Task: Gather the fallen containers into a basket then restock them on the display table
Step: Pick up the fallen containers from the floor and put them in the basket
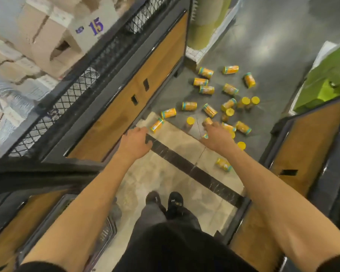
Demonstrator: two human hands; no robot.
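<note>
Several yellow containers with teal rims lie scattered on the dark floor ahead, a few standing upright with yellow lids. One more container lies apart on the pale tiles to the right. My left hand reaches forward with loosely curled fingers and holds nothing, just short of a container on the tile edge. My right hand stretches out in front of the nearest containers, fingers relaxed and empty. A basket shows partly at lower left, behind my left arm.
A display unit with wood panels, a black frame and mesh runs along the left. Another wood-panelled unit stands at right. Green boxes sit at far right. Cardboard boxes fill the upper left. My feet stand on the pale tiles.
</note>
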